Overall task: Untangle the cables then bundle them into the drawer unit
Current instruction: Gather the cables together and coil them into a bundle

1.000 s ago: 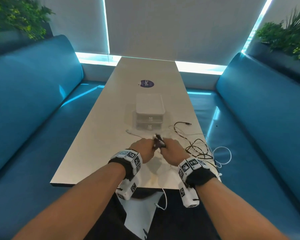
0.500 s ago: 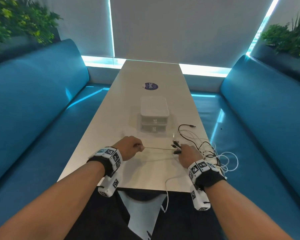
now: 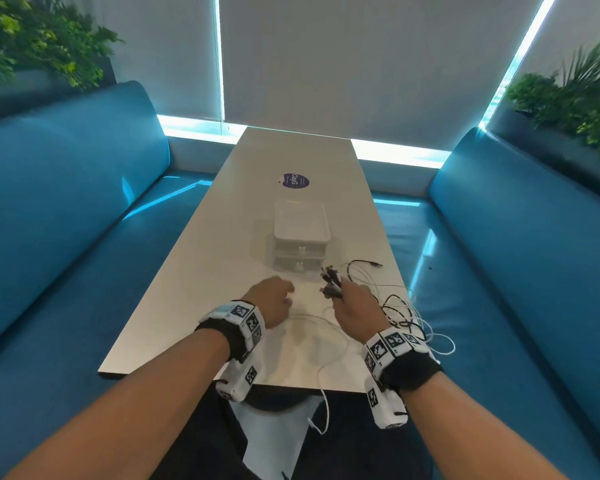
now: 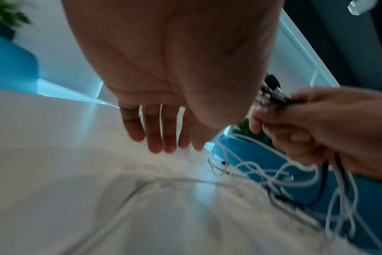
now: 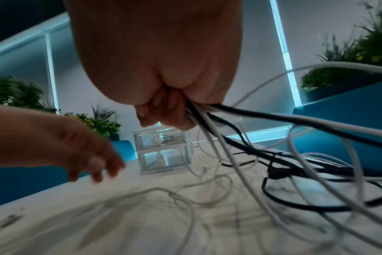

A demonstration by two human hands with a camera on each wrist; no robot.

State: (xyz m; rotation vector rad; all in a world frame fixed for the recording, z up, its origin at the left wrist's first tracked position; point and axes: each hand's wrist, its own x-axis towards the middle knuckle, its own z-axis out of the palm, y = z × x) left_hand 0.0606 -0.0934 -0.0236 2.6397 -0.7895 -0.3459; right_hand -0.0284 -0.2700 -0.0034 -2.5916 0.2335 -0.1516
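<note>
My right hand [image 3: 352,301] [image 5: 164,110] [image 4: 312,124] grips a bunch of black and white cables just behind their plugs [image 3: 330,283], which stick up out of the fist. The rest of the cables [image 3: 404,317] [image 5: 294,172] trail in a tangle over the table's right edge. My left hand [image 3: 272,299] [image 4: 161,131] hovers over the table, fingers relaxed and holding nothing. A loose white cable [image 3: 321,344] loops on the table between my wrists and hangs off the near edge. The small clear drawer unit [image 3: 300,237] [image 5: 162,150] stands just beyond both hands, both drawers pushed in.
The long white table [image 3: 222,271] runs away from me between two blue benches [image 3: 66,220]. A round dark sticker [image 3: 295,181] lies beyond the drawer unit. Planters with green plants [image 3: 575,109] sit behind the bench backs.
My left hand has let go of the white cable it was pulling taut, and that cable now lies slack. The left hand has moved back toward the right hand, which has lifted its plugs slightly.
</note>
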